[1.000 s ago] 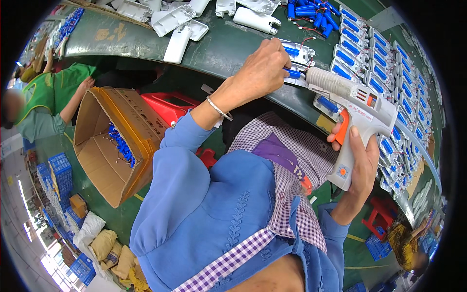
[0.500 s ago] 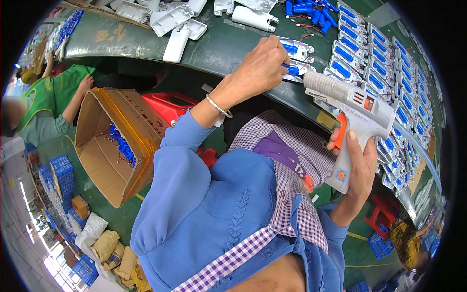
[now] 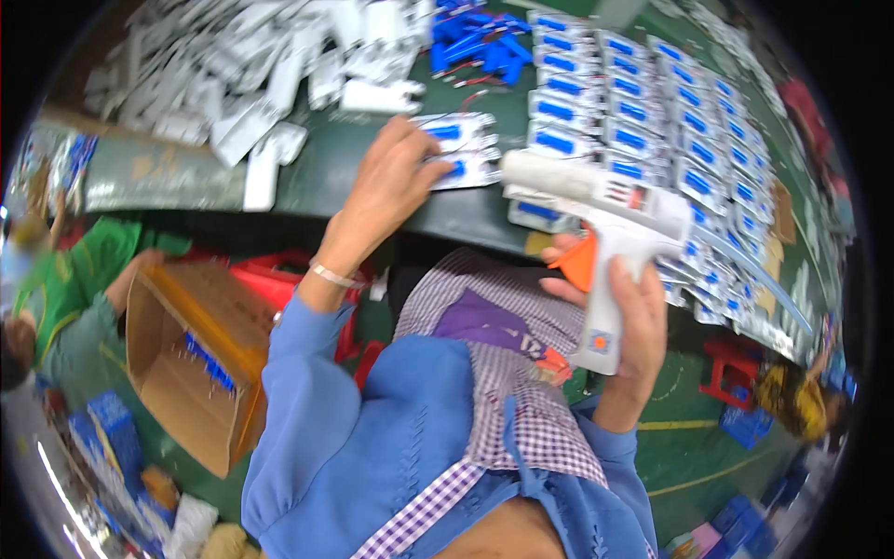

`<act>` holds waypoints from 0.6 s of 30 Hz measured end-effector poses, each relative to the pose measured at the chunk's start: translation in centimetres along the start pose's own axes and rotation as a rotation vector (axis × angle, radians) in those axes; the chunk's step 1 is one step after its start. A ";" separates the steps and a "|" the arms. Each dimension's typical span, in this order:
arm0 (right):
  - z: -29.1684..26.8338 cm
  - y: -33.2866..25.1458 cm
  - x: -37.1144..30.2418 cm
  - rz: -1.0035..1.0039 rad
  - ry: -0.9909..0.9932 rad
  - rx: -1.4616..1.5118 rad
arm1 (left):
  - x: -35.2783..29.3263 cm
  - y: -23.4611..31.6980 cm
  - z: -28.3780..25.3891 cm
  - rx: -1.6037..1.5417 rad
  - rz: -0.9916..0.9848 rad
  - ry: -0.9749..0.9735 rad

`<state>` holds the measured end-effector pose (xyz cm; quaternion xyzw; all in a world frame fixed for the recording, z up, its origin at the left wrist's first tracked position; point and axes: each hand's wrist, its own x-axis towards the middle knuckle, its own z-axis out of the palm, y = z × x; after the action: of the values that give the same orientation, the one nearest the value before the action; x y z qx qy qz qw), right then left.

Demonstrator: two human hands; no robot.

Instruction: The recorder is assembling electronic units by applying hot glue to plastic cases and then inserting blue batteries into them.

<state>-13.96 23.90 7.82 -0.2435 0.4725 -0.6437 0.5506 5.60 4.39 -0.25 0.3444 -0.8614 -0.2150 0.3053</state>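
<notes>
My left hand (image 3: 391,172) is bent over the bench, thumb and fingers closed at a blue battery (image 3: 455,170) with wires, which lies in a white plastic casing (image 3: 480,170). The fingertips partly cover that battery. A second casing (image 3: 480,123) with a blue battery lies directly behind, touching or nearly so. My right hand (image 3: 641,321) is wrapped round the grip of a white hot glue gun (image 3: 643,216), its fingers by the orange trigger (image 3: 575,262). The gun's nozzle end points left, just right of the two casings.
Rows of casings with batteries (image 3: 629,110) cover the bench's right side. Loose blue batteries (image 3: 480,42) and piled white casings (image 3: 279,70) lie at the back. A cardboard box (image 3: 200,363) holding batteries stands at left, near a person in green (image 3: 79,270). The gun's cable (image 3: 754,265) trails right.
The view has shifted, so the bench shows farther back. The glue gun still points at the casings, a little farther from my left hand, which stays at the near battery.
</notes>
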 end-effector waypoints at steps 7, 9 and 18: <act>0.0 -1.1 -0.5 -0.057 0.047 0.045 | 1.0 1.4 0.4 0.314 0.023 -0.081; -0.1 -1.5 -0.8 -0.099 0.084 0.054 | 1.2 1.9 0.3 0.364 0.046 -0.097; -2.9 -4.3 -1.9 -0.433 0.239 0.102 | 1.2 1.0 0.1 0.470 0.141 -0.175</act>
<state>-17.96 26.46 10.73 -0.2329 0.4381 -0.7938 0.3518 4.39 4.25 0.71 0.3252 -0.9326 -0.0163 0.1556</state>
